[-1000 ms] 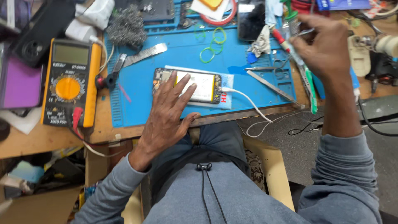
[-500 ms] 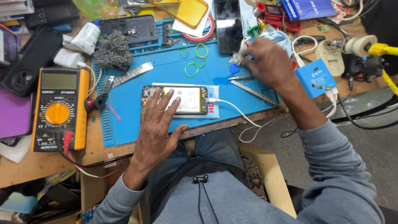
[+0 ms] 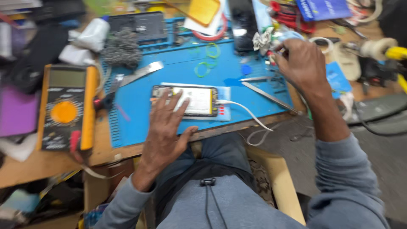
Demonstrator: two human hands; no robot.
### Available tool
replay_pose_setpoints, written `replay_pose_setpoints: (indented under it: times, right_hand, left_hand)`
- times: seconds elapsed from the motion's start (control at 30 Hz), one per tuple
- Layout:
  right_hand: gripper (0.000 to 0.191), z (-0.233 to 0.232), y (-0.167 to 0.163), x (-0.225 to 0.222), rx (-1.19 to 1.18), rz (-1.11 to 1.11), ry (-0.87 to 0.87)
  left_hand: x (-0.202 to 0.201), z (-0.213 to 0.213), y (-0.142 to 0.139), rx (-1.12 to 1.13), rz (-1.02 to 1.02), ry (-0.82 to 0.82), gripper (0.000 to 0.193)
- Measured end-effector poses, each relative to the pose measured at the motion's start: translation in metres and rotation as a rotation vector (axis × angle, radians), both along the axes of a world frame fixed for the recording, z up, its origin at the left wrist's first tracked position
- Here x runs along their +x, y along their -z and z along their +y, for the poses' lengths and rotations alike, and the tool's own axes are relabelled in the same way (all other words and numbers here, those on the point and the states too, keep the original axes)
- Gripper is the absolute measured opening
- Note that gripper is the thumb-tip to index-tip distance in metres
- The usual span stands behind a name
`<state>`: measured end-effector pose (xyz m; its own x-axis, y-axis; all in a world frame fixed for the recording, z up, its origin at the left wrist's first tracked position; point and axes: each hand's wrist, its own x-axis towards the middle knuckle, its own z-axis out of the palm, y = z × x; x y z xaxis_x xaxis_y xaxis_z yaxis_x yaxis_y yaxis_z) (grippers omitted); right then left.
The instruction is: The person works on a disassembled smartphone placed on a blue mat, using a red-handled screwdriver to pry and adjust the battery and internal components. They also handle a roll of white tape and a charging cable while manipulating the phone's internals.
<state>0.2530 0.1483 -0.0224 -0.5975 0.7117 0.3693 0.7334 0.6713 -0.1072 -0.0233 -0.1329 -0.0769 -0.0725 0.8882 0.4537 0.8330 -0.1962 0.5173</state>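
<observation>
An opened phone (image 3: 193,101) with its white inside showing lies on a blue work mat (image 3: 178,76), and a white cable (image 3: 248,113) is plugged into its right end. My left hand (image 3: 165,127) lies flat over the phone's left half, fingers spread and pressing it down. At the mat's far right edge, my right hand (image 3: 303,63) has its fingers curled over a cluster of small tools. Blur hides whether it grips one of them. Metal tweezers (image 3: 267,95) lie on the mat just below that hand.
A yellow multimeter (image 3: 63,112) sits left of the mat. Green rubber rings (image 3: 205,68), a metal blade (image 3: 142,73), a grey mesh pad (image 3: 123,48) and a dark phone (image 3: 241,21) lie toward the back. Cluttered tools and cables fill the right side.
My right hand came down from the raised position where it held a thin tool and reached to the tools at the mat's right edge. My left hand stayed on the phone.
</observation>
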Motion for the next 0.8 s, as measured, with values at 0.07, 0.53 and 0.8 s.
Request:
replay_pose_setpoints:
  times: [0.07, 0.53, 0.8]
  right_hand:
    - [0.035, -0.005, 0.008, -0.009, 0.095, -0.1, -0.048]
    - [0.058, 0.03, -0.002, 0.047, -0.428, 0.078, 0.009]
    - [0.076, -0.074, -0.029, 0.035, -0.591, 0.689, -0.2]
  left_hand:
    - [-0.001, -0.002, -0.006, 0.011, -0.019, 0.008, 0.073]
    - [-0.098, 0.021, -0.113, 0.157, 0.261, -0.004, 0.011]
    - [-0.088, 0.17, -0.071, 0.313, 0.578, 0.13, 0.01]
